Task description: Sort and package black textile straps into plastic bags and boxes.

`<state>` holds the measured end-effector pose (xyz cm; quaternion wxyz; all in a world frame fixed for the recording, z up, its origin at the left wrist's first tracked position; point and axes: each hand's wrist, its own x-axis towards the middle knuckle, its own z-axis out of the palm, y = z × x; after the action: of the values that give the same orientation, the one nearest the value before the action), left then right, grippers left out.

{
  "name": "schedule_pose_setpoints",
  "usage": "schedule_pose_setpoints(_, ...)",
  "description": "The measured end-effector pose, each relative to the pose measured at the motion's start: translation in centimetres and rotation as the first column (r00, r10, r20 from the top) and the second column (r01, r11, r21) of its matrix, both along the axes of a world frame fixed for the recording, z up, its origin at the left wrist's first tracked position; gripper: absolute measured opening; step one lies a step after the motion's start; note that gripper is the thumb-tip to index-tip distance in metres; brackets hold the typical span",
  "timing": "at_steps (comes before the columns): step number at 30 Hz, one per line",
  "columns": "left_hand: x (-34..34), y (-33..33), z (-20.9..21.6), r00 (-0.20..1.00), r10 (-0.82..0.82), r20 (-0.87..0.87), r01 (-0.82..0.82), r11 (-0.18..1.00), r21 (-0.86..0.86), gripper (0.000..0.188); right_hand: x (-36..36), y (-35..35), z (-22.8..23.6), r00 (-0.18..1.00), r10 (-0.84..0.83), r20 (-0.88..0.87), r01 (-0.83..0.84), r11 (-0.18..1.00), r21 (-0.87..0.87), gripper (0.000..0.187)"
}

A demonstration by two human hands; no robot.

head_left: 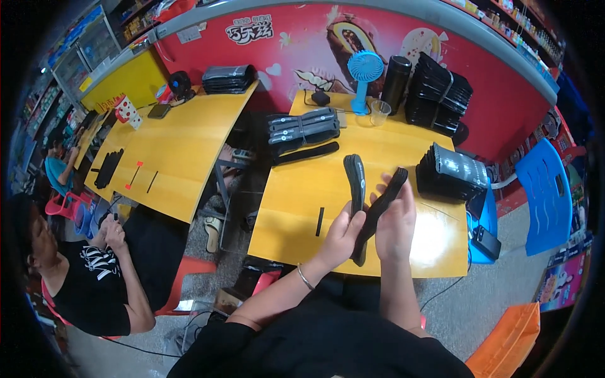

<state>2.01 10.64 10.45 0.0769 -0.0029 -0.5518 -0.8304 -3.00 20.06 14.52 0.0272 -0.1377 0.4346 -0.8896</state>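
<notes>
Above the near part of the yellow table, my left hand [342,236] is closed round a slim stack of long black strips [355,179] with pale marks, which stands up from the fingers. A second long, dark bundle of strips [382,211] slants between my hands. Its lower end hangs below my left thumb, and its upper end rests in the fingers of my right hand [397,223], which curl about it. One thin black strip [320,222] lies on the table left of my left hand.
Banded black strips [304,129], a blue fan [365,72], a clear cup [379,112], a black bottle [396,85] and stacked black packages [439,94] stand at the back. Another black pile [452,173] is at right, near a blue chair [547,195]. A person [88,271] sits left.
</notes>
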Motion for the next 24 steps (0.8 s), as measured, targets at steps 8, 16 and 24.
schedule_pose_setpoints(8, -2.2, -1.9, -0.6, 0.94, 0.318, 0.126, -0.33, 0.744, 0.581, 0.029, 0.1, -1.8, -1.6, 0.996, 0.029, 0.08, -0.021, 0.995, -0.098, 0.015)
schedule_pose_setpoints(16, -3.0, -14.6, -2.0, 0.788, 0.612, 0.068, -0.48, 0.541, 0.691, 0.03, -3.5, 6.9, -0.9, 0.952, -0.293, -0.094, 0.229, 0.879, -0.419, 0.02)
schedule_pose_setpoints(24, -11.3, -23.3, -0.5, 0.796, 0.333, -0.506, -0.561, 0.092, -0.822, 0.027, -2.6, 11.6, -2.9, 0.964, -0.048, -0.263, 0.229, 0.66, 0.716, 0.039)
